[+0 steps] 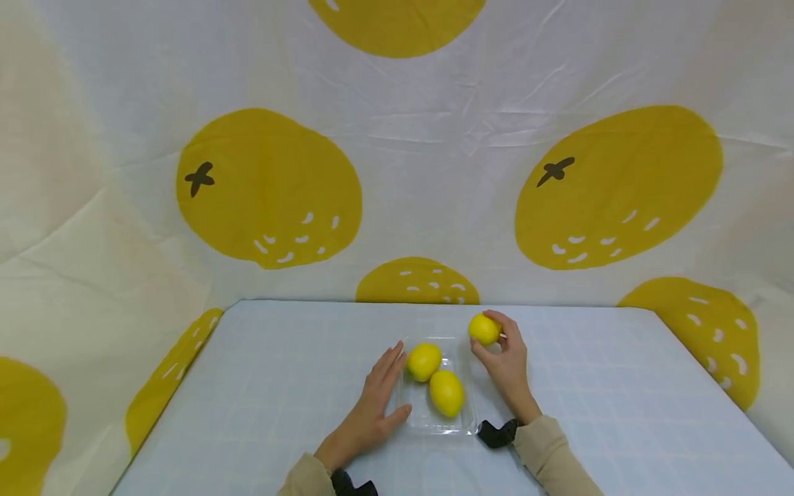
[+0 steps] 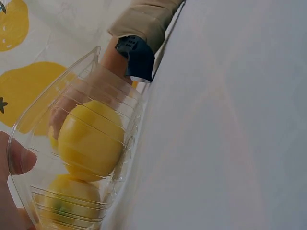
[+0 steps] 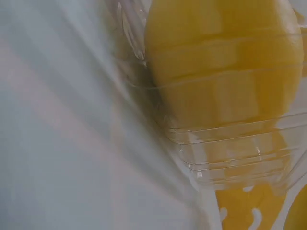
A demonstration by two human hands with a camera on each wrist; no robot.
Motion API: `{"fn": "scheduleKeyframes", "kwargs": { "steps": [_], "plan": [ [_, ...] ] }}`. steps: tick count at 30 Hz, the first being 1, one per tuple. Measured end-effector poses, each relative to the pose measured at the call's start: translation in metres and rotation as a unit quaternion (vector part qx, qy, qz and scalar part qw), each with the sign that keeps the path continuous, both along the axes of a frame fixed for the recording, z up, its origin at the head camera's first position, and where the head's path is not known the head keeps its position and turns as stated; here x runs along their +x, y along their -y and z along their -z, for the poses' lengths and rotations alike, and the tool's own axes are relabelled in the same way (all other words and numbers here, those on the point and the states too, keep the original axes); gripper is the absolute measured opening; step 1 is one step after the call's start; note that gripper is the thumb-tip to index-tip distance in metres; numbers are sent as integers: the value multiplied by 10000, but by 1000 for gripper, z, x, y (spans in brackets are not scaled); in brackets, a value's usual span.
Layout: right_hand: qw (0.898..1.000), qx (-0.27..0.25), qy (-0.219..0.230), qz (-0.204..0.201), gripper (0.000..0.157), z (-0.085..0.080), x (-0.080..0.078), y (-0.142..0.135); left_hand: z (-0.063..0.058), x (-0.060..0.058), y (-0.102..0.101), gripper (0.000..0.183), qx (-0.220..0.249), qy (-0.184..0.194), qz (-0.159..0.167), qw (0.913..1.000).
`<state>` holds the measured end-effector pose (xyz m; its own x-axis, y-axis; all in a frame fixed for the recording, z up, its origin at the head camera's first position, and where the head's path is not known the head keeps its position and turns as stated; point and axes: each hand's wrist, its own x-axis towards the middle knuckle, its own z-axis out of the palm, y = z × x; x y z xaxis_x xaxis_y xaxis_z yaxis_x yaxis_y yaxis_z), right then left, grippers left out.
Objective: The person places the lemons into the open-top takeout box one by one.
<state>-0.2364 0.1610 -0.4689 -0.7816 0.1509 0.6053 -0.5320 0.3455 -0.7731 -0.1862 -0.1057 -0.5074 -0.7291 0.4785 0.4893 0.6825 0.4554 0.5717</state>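
Between finger and thumb, my right hand (image 1: 510, 368) pinches a yellow lemon (image 1: 482, 330) beyond the far right corner of a clear plastic container (image 1: 424, 421). Two more lemons are inside: one toward the far left (image 1: 424, 362), the other nearer the middle (image 1: 446, 394). Along the container's left side rests my left hand (image 1: 371, 406), its fingers straight and its thumb apart. The left wrist view has the thumb (image 2: 23, 158) right at the container's rim. A lemon (image 3: 223, 62) behind the clear ribbed wall fills much of the right wrist view; the right hand is out of that frame.
A pale checked cloth covers the table (image 1: 279, 372). Behind it hangs a white curtain (image 1: 434, 186) printed with large yellow fruit. Black wrist cameras are strapped at the left wrist (image 1: 353, 484) and right wrist (image 1: 498, 433), the right one close to the container's near right corner.
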Motion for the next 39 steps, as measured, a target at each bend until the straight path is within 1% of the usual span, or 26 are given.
{"fn": "scheduleKeyframes", "kwargs": {
  "steps": [1,4,6,9,12,16,18,22,25,27,30,32,35,39],
  "plan": [
    [9999,-58,9,-101,54,-6,3,2,0,0,0,78,-24,-16,-15,10000],
    [9987,-193,-20,-473,55,-16,6,5,0,1,-1,77,-75,-104,-47,9999],
    [9968,-185,49,-774,55,-24,7,7,0,1,-2,77,-72,-137,-47,9999],
    [9905,130,8,-1371,55,-36,13,13,2,1,-2,77,-47,-174,-49,9998],
    [9784,716,-185,-1929,54,-47,19,19,2,2,-1,77,-28,-173,-46,9998],
    [9540,1460,-571,-2556,53,-55,24,29,3,2,0,76,-29,-165,-61,9998],
    [9393,1809,-664,-2839,54,-53,23,34,3,1,-1,76,-22,-219,-61,9997],
    [9089,2454,-575,-3323,57,-41,19,38,4,-1,-1,76,66,-363,-33,9993],
    [8879,2779,-486,-3634,57,-34,17,40,5,-1,-1,76,116,-423,-18,9990],
    [8770,2908,-480,-3794,57,-31,17,42,5,-1,-1,76,133,-441,-6,9989],
    [8638,3020,-432,-4009,58,-30,18,44,4,-1,-1,75,79,-439,-12,9990],
    [8577,3059,-366,-4117,57,-29,19,44,4,-1,-1,75,51,-428,1,9991],
    [8518,3014,-266,-4276,56,-27,20,44,3,0,-1,75,22,-433,59,9990],
    [8465,3070,-44,-4349,56,-25,19,44,3,1,-1,77,17,-432,59,9990]
  ]
}}
